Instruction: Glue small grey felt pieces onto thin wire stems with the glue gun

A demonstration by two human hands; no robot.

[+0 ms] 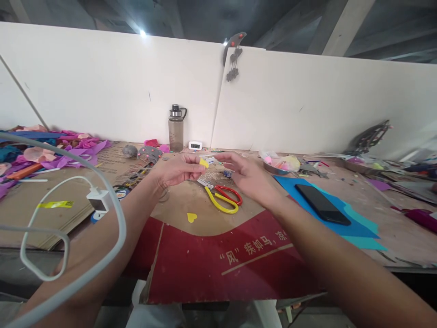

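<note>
A small yellow piece is pinched between the thumb and fingers of my left hand, above the brown and red cardboard. My right hand hovers just to its right, fingers apart and holding nothing visible. Below and between the hands lie scissors with one yellow and one red handle. A yellow heart lies flat on the cardboard, nearer to me than the scissors.
A bottle and a small white clock stand by the white partition. A phone rests on blue sheets at right. Colourful scraps lie at left; a white cable crosses the left foreground.
</note>
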